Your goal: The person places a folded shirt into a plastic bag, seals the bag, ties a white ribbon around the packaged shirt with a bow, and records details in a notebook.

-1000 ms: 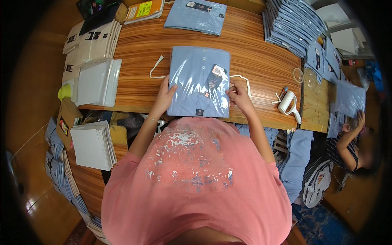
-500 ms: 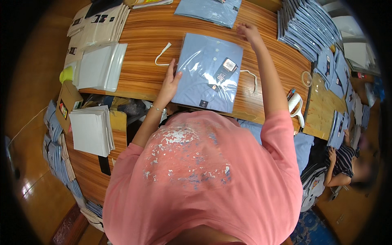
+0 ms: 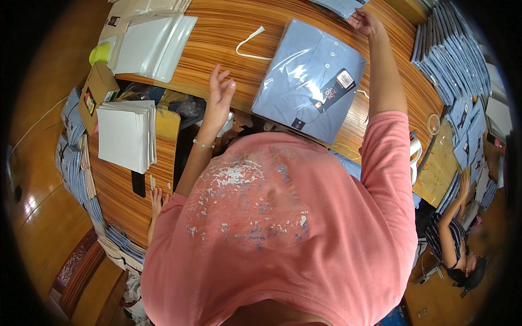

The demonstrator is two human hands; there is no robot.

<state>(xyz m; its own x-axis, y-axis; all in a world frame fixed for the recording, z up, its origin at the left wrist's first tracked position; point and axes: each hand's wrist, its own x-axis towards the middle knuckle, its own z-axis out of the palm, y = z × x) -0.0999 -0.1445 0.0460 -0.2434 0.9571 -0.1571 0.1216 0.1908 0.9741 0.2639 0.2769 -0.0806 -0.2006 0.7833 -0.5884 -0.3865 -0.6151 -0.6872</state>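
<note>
A folded light-blue shirt in a clear bag [image 3: 310, 81] lies tilted on the wooden table in front of me, with a dark tag on its front. My left hand [image 3: 220, 100] is open in the air left of it, touching nothing, its fingers apart. At the far side my right hand [image 3: 365, 23] has its fingers closed at the near right corner of another bagged blue shirt [image 3: 340, 5], which the top of the view cuts off. A white strap [image 3: 250, 41] lies beside the nearer bag.
Bagged blue shirts [image 3: 451, 51] stand stacked at the far right. Clear bags with white sheets [image 3: 155, 46] lie on the left, above a stack of white cards [image 3: 125, 136] and a cardboard box [image 3: 98, 89]. Another person's hand [image 3: 156, 201] rests at lower left; a co-worker [image 3: 448, 239] sits at right.
My left hand has let go of the nearer bagged shirt and drawn away leftward. My right hand has reached the farther bag's corner. The view has shifted, and the co-worker at right has moved.
</note>
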